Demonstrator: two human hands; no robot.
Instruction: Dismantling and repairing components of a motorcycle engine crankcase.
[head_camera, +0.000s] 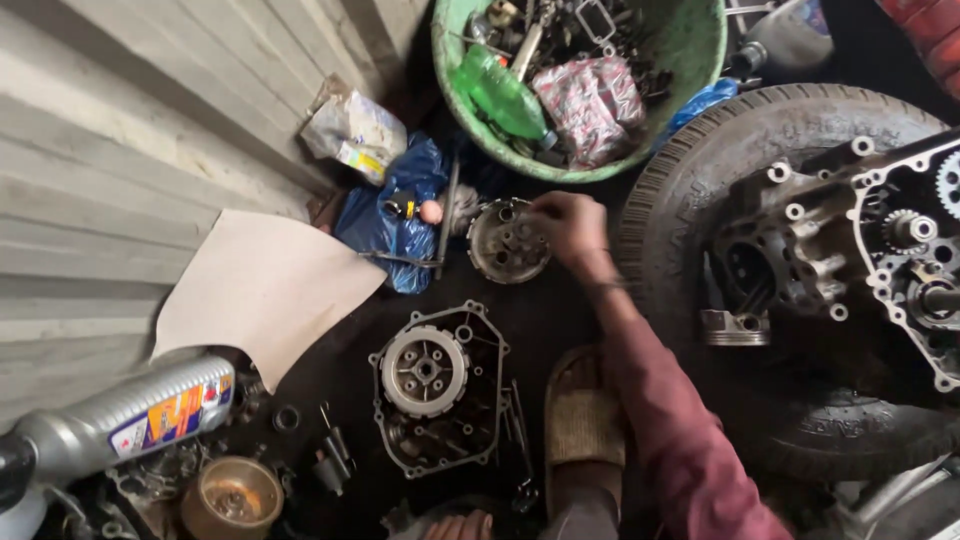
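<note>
Greasy metal clutch basket (507, 241) on the floor, right hand (572, 226) pinching its rim; likely heavy, rigid, slippery, best gripped at the edge. Left hand unseen.

Grey oil bottle (120, 420) with orange-blue label lower left — crumpled white packet (352, 130) by the wall.

The round clutch housing (508, 240) under the right hand (572, 225) is showing dull, oil-stained cast metal. The clutch cover (437, 390) is presenting matt grey metal, its pressure plate (425, 370) appearing slightly brighter. The oil bottle (125, 415) is reflecting light off glossy grey plastic. The green basin (690, 45) is appearing as scuffed plastic. The cardboard sheet (265, 290) is looking matt. The tyre (680, 190) is showing rough, dusty rubber. The sleeve (680, 440) is probably woven cloth.
</note>
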